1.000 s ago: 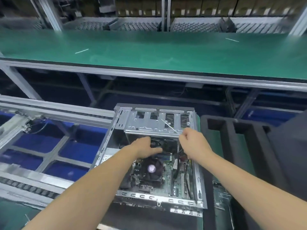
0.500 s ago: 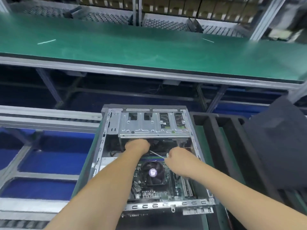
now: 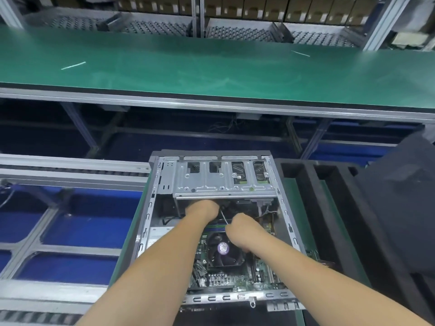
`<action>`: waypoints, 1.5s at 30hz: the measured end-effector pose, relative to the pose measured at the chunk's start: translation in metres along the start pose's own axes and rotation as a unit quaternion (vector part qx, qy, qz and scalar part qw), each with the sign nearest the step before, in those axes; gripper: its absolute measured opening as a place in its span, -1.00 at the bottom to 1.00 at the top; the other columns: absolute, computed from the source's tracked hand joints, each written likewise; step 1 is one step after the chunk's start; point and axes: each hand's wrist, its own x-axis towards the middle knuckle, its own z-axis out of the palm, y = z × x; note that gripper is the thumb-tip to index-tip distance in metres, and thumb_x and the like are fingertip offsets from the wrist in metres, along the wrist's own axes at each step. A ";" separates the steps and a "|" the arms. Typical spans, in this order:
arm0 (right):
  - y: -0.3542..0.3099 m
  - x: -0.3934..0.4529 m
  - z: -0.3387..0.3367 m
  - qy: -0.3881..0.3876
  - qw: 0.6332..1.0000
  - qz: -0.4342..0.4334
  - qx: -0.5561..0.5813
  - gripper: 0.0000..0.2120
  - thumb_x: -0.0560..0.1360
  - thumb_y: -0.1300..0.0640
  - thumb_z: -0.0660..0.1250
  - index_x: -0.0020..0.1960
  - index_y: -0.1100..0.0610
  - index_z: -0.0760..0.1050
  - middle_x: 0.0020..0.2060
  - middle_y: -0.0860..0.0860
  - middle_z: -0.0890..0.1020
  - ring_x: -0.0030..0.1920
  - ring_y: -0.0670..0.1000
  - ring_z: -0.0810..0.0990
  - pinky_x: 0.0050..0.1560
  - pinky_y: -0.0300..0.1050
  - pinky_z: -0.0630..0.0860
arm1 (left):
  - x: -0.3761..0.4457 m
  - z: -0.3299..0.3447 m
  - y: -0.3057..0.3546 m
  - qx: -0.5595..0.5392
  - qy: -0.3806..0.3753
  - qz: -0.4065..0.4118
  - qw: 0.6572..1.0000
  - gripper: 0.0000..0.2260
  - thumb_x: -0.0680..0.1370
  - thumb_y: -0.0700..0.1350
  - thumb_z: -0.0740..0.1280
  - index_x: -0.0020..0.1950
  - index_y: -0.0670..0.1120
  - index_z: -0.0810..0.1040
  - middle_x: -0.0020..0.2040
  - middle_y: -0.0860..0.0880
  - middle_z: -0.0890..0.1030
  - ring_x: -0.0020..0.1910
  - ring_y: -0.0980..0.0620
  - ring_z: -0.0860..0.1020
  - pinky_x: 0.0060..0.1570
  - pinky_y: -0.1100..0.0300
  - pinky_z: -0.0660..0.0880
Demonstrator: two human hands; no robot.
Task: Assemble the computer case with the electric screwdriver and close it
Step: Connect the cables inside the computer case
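Note:
The open computer case (image 3: 150,222) lies on its side in front of me, motherboard and CPU fan (image 3: 223,249) facing up. Both my hands are inside it, just below the silver drive cage (image 3: 223,184). My left hand (image 3: 202,209) is curled at the cage's lower edge, and its fingertips are hidden. My right hand (image 3: 243,228) is fisted over the fan. A thin white cable tie (image 3: 223,217) runs between the two hands, and my right hand pinches its near end. No screwdriver is in view.
A black foam tray (image 3: 306,184) with slots stands right of the case, and a dark grey panel (image 3: 400,196) leans over it. A green bench top (image 3: 211,71) spans the back. Conveyor rails (image 3: 70,165) over blue bins run on the left.
My right hand has come down from the top of the drive cage into the case with the white tie. My left hand has pushed further in under the cage edge.

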 end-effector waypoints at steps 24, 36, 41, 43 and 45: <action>-0.009 0.009 -0.001 -0.007 0.999 -0.039 0.023 -0.79 0.70 0.11 0.16 0.09 0.25 0.48 -0.31 0.12 0.56 -0.46 0.12 0.54 -0.35 -0.17 0.44 | -0.004 0.007 -0.006 -0.044 0.063 -0.014 0.997 -0.74 0.62 -0.01 0.25 0.18 -0.10 0.61 0.24 -0.13 0.62 0.21 -0.16 0.57 0.13 0.05 0.48; -0.024 0.030 0.007 0.010 1.000 -0.022 0.006 -0.70 0.62 0.39 0.23 0.34 0.30 0.48 0.03 0.21 0.68 -0.06 0.18 0.65 -0.13 -0.07 0.51 | -0.034 0.015 -0.001 -0.450 0.051 -0.018 0.891 -0.63 0.22 0.16 0.37 -0.15 -0.08 0.63 0.11 -0.19 0.67 0.21 -0.21 0.58 0.32 -0.16 0.49; -0.019 0.033 0.008 0.027 0.999 -0.023 0.027 -0.67 0.56 0.46 0.30 0.29 0.28 0.50 0.11 0.20 0.68 0.10 0.19 0.69 -0.11 -0.05 0.51 | -0.047 0.021 0.013 -0.450 0.100 -0.052 0.886 -0.40 0.35 0.17 0.18 0.27 -0.13 0.56 0.32 -0.22 0.55 0.33 -0.26 0.46 0.38 -0.13 0.37; -0.013 0.035 0.009 0.018 0.997 -0.030 0.064 -0.74 0.58 0.46 0.26 0.21 0.30 0.56 -0.09 0.18 0.68 -0.11 0.17 0.67 -0.17 -0.08 0.51 | -0.048 0.025 0.016 -0.448 0.134 -0.067 0.881 -0.53 0.50 0.06 0.13 0.25 -0.16 0.56 0.31 -0.24 0.54 0.32 -0.27 0.44 0.37 -0.12 0.35; -0.006 0.037 0.010 0.022 0.993 -0.048 0.107 -0.79 0.61 0.42 0.21 0.13 0.29 0.59 -0.22 0.20 0.67 -0.29 0.15 0.63 -0.26 -0.11 0.50 | -0.047 0.031 0.015 -0.475 0.193 -0.049 0.857 -0.74 0.59 -0.09 0.13 -0.02 -0.20 0.56 0.09 -0.24 0.59 0.15 -0.26 0.50 0.26 -0.10 0.43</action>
